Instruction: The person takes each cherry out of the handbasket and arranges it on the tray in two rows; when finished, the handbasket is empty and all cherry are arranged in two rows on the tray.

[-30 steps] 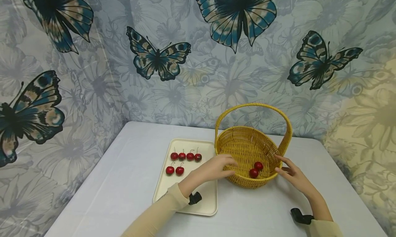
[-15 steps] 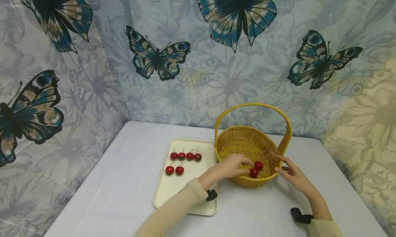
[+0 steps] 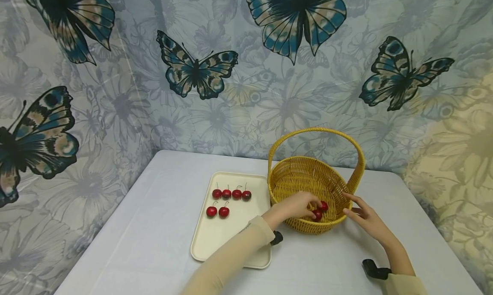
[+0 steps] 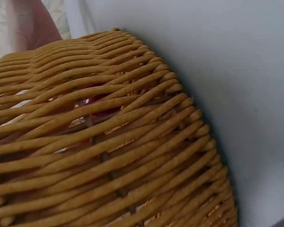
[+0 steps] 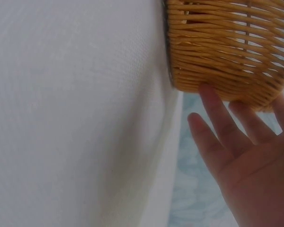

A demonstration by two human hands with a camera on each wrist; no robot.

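My left hand [image 3: 298, 205] reaches over the near left rim into a yellow wicker basket [image 3: 296, 181]. Its thumb and fingers close around the nearer of two red cherries [image 3: 317, 215] lying inside; the other cherry [image 3: 324, 206] sits right beside its fingertips. In the left wrist view the basket's woven wall [image 4: 109, 156] hides most of this hand, and a bit of red shows through the gaps. My right hand [image 3: 366, 220] rests at the basket's right rim. The right wrist view has its fingers [image 5: 227, 127] stretched out, with fingertips against the wicker.
Left of the basket lies a cream tray [image 3: 208, 243] bearing several stemmed cherries [image 3: 224, 212] in two rows at its far end. The basket's tall handle [image 3: 316, 129] arches over the opening. A white cloth [image 3: 146, 226] covers the table, with butterfly-print fabric [image 3: 215, 123] behind.
The left hand has moved right from the basket's left rim down to the cherries inside, and its fingers have closed in on the nearer one. The right hand stays at the rim.
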